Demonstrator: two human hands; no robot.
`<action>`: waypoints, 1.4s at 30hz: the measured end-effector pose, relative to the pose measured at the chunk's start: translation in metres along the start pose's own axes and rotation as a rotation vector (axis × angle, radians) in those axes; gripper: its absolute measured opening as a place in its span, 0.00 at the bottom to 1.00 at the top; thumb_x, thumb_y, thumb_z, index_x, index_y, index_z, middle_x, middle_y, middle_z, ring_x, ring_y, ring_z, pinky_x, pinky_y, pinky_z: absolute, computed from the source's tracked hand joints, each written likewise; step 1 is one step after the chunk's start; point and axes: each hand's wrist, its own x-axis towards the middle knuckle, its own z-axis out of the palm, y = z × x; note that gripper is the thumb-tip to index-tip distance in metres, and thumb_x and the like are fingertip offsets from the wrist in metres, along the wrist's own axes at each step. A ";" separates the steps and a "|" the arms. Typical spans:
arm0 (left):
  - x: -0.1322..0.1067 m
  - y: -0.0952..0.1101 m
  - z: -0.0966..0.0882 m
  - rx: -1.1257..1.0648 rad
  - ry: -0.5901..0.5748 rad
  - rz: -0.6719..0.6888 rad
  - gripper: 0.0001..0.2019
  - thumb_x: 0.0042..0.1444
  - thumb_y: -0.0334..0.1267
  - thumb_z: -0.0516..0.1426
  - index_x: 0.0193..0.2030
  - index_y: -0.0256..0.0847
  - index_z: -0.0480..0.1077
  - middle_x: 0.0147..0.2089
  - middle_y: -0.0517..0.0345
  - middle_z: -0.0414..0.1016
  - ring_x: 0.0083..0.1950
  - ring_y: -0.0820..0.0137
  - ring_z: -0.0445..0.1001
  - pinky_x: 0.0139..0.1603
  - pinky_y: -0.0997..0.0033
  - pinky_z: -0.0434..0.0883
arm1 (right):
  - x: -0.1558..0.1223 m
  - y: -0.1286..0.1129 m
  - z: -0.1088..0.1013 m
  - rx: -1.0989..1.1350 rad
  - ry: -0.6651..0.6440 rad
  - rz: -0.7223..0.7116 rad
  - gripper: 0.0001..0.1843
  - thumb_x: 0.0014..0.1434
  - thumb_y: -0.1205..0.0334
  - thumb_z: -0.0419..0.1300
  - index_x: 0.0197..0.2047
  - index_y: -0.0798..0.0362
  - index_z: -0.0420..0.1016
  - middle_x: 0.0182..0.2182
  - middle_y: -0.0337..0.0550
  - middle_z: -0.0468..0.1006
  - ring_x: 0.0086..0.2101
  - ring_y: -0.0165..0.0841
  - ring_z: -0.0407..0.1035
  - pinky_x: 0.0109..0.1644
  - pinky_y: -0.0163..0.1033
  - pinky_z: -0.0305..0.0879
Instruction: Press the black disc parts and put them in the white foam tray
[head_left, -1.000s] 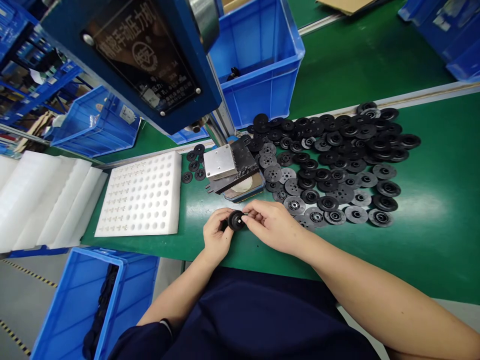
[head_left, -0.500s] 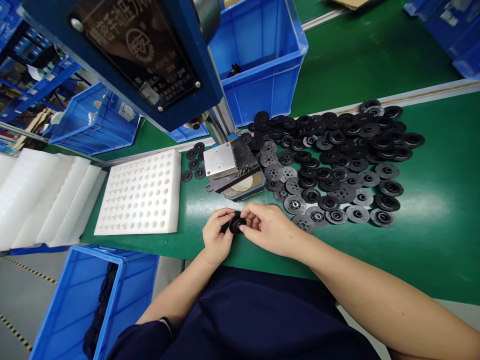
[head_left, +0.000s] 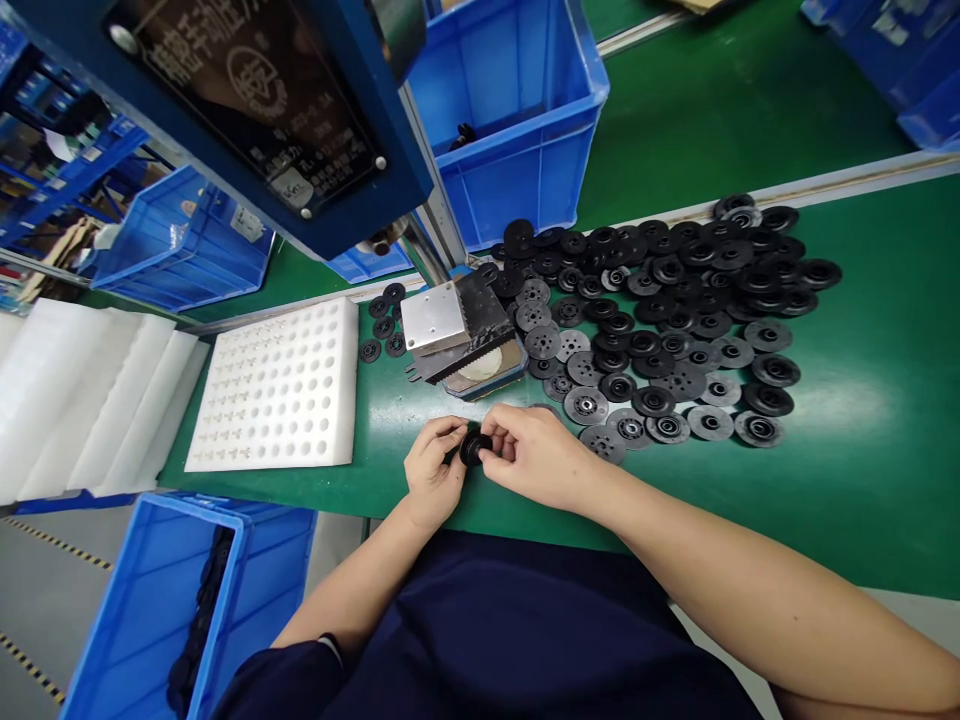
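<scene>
A small black round wheel part (head_left: 472,446) is pinched between both hands just above the green table's near edge. My left hand (head_left: 431,468) grips it from the left with curled fingers. My right hand (head_left: 536,455) closes on its right side with thumb and fingertips. A big heap of similar black discs (head_left: 667,310) lies to the right and behind. A metal block fixture (head_left: 461,335) stands directly behind the hands under a blue hand press (head_left: 247,110).
A white foam tray with round holes (head_left: 274,390) lies to the left, with white foam strips (head_left: 82,400) beyond it. Blue crates stand behind the press (head_left: 517,120), at far left (head_left: 184,245) and below the table edge (head_left: 172,600). Three small black discs (head_left: 381,325) sit beside the fixture.
My right fingers have shifted closer onto the wheel part, covering more of it. Both hands stay in the same place; the view has tilted slightly.
</scene>
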 end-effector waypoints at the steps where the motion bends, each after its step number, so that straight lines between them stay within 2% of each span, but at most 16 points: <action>1: 0.000 0.000 0.000 0.005 -0.001 -0.003 0.06 0.58 0.26 0.60 0.41 0.40 0.72 0.42 0.54 0.77 0.44 0.69 0.78 0.44 0.66 0.78 | 0.000 -0.001 0.001 -0.040 0.016 0.012 0.06 0.53 0.69 0.60 0.33 0.52 0.67 0.25 0.34 0.71 0.25 0.25 0.64 0.31 0.32 0.60; 5: -0.004 -0.003 0.002 -0.002 0.016 -0.080 0.06 0.58 0.29 0.60 0.42 0.39 0.71 0.42 0.53 0.76 0.44 0.68 0.78 0.44 0.65 0.77 | 0.000 -0.004 0.000 -0.092 0.051 0.019 0.06 0.52 0.71 0.58 0.35 0.54 0.69 0.27 0.37 0.73 0.27 0.27 0.66 0.33 0.34 0.63; 11: -0.006 -0.004 0.003 -0.084 0.023 -0.183 0.09 0.57 0.33 0.63 0.42 0.39 0.67 0.44 0.51 0.77 0.45 0.66 0.78 0.45 0.61 0.77 | 0.002 -0.007 -0.006 0.151 0.028 -0.011 0.07 0.55 0.71 0.55 0.35 0.53 0.72 0.28 0.38 0.75 0.28 0.27 0.68 0.34 0.34 0.66; 16: -0.005 -0.002 0.005 -0.117 0.057 -0.202 0.10 0.56 0.35 0.64 0.41 0.39 0.67 0.43 0.51 0.77 0.45 0.67 0.78 0.45 0.62 0.77 | 0.003 -0.003 -0.001 0.306 0.029 0.111 0.03 0.54 0.66 0.57 0.33 0.53 0.71 0.25 0.36 0.73 0.25 0.25 0.66 0.29 0.31 0.65; 23: -0.006 -0.002 0.006 -0.159 0.061 -0.218 0.12 0.55 0.34 0.65 0.40 0.39 0.66 0.41 0.54 0.76 0.41 0.70 0.78 0.39 0.71 0.75 | 0.003 -0.008 -0.001 0.465 -0.076 0.352 0.06 0.54 0.62 0.57 0.36 0.53 0.66 0.23 0.35 0.73 0.21 0.28 0.72 0.24 0.31 0.66; 27: -0.006 -0.003 0.010 -0.157 0.065 -0.211 0.12 0.55 0.35 0.65 0.40 0.39 0.66 0.41 0.53 0.76 0.41 0.70 0.77 0.38 0.71 0.75 | 0.003 -0.008 -0.002 0.475 -0.080 0.361 0.05 0.54 0.62 0.57 0.36 0.53 0.66 0.23 0.35 0.74 0.20 0.29 0.72 0.24 0.32 0.67; 30: -0.009 -0.006 0.010 -0.126 0.041 -0.242 0.11 0.56 0.38 0.64 0.40 0.38 0.67 0.40 0.52 0.76 0.40 0.69 0.77 0.38 0.70 0.75 | 0.003 -0.004 -0.002 0.411 -0.046 0.313 0.04 0.55 0.62 0.56 0.35 0.52 0.66 0.22 0.34 0.73 0.19 0.27 0.70 0.23 0.31 0.64; 32: -0.013 -0.009 0.001 -0.079 0.023 -0.278 0.12 0.56 0.40 0.65 0.41 0.38 0.69 0.38 0.52 0.76 0.39 0.68 0.77 0.38 0.69 0.75 | 0.003 -0.001 -0.003 0.312 0.023 0.247 0.04 0.57 0.62 0.55 0.34 0.52 0.68 0.21 0.34 0.72 0.19 0.26 0.68 0.23 0.30 0.62; 34: -0.014 -0.011 -0.019 -0.014 0.054 -0.280 0.14 0.55 0.44 0.65 0.42 0.38 0.71 0.38 0.52 0.76 0.38 0.67 0.77 0.39 0.67 0.75 | 0.004 0.001 -0.005 0.209 0.097 0.179 0.05 0.58 0.63 0.54 0.33 0.52 0.69 0.21 0.34 0.72 0.19 0.26 0.67 0.25 0.31 0.61; 38: -0.003 -0.017 -0.071 0.120 0.236 -0.136 0.14 0.57 0.43 0.63 0.47 0.40 0.72 0.41 0.51 0.77 0.40 0.65 0.77 0.40 0.64 0.75 | 0.004 0.000 -0.006 0.094 0.179 0.094 0.06 0.59 0.64 0.53 0.32 0.52 0.69 0.21 0.35 0.72 0.22 0.27 0.65 0.29 0.33 0.59; 39: 0.002 -0.020 -0.079 0.141 0.206 -0.096 0.13 0.58 0.42 0.63 0.47 0.41 0.73 0.40 0.52 0.77 0.39 0.66 0.77 0.39 0.65 0.75 | 0.004 0.000 -0.006 0.075 0.186 0.077 0.06 0.59 0.64 0.54 0.32 0.52 0.70 0.21 0.35 0.72 0.23 0.27 0.65 0.29 0.33 0.59; 40: 0.008 -0.022 -0.085 0.158 0.127 -0.070 0.12 0.59 0.42 0.62 0.47 0.41 0.74 0.38 0.52 0.78 0.37 0.66 0.77 0.37 0.67 0.75 | 0.005 0.001 -0.006 0.059 0.189 0.063 0.05 0.59 0.64 0.54 0.32 0.52 0.70 0.22 0.35 0.73 0.23 0.28 0.66 0.30 0.33 0.59; 42: 0.017 -0.029 -0.089 0.189 -0.125 -0.078 0.09 0.60 0.43 0.61 0.44 0.42 0.76 0.36 0.53 0.79 0.34 0.67 0.76 0.33 0.69 0.74 | 0.005 0.003 -0.005 0.032 0.184 0.050 0.05 0.59 0.65 0.54 0.33 0.51 0.70 0.22 0.36 0.74 0.24 0.28 0.66 0.31 0.34 0.59</action>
